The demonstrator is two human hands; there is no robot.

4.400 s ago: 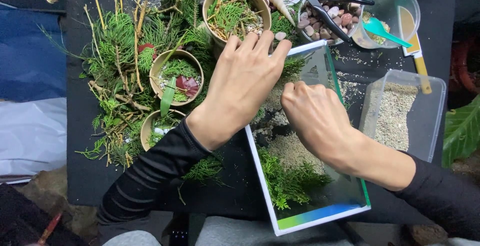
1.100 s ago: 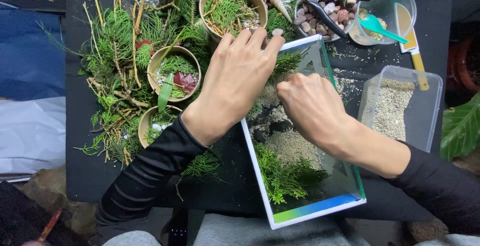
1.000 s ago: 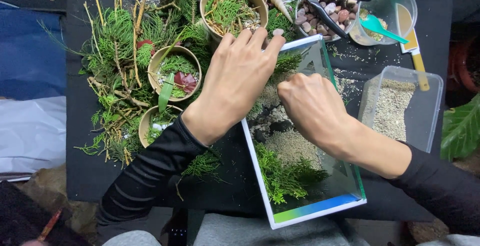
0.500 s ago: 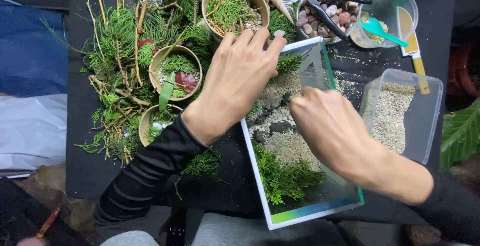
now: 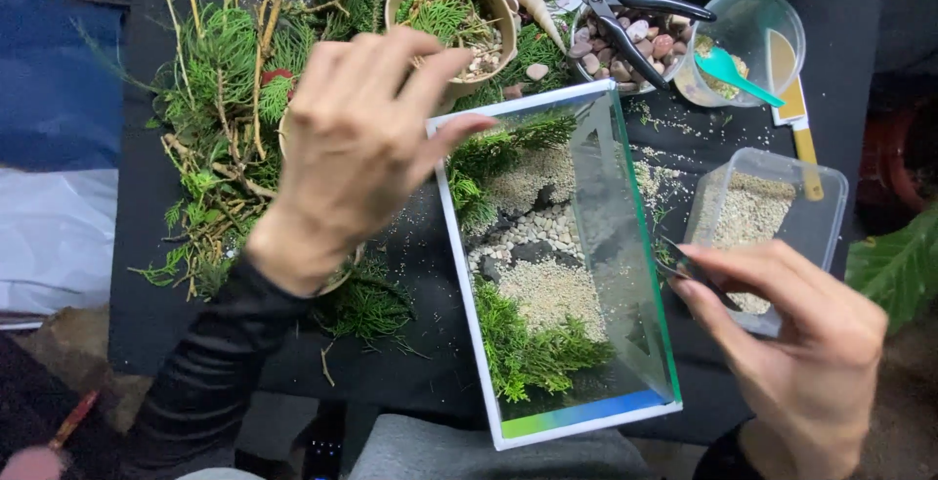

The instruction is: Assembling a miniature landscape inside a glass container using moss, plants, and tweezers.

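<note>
Glass tank steadied, tweezers held beside it

In the head view, the glass tank (image 5: 557,265) is touched at its near rim by the spread left hand (image 5: 357,148); dark tweezers (image 5: 699,275) are pinched by the right hand (image 5: 791,343) just outside its far wall. The planted moss (image 5: 532,348) could be disturbed if the tank were nudged.

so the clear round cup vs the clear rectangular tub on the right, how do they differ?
The round cup is circular with a teal spoon in it; the rectangular tub has rounded corners and no tool in it. The cup holds only a little mixed material at the bottom; the tub holds a wide layer of pale sand. The cup stands at the table's far edge; the tub sits next to the right hand. Both are clear and open-topped.
</note>
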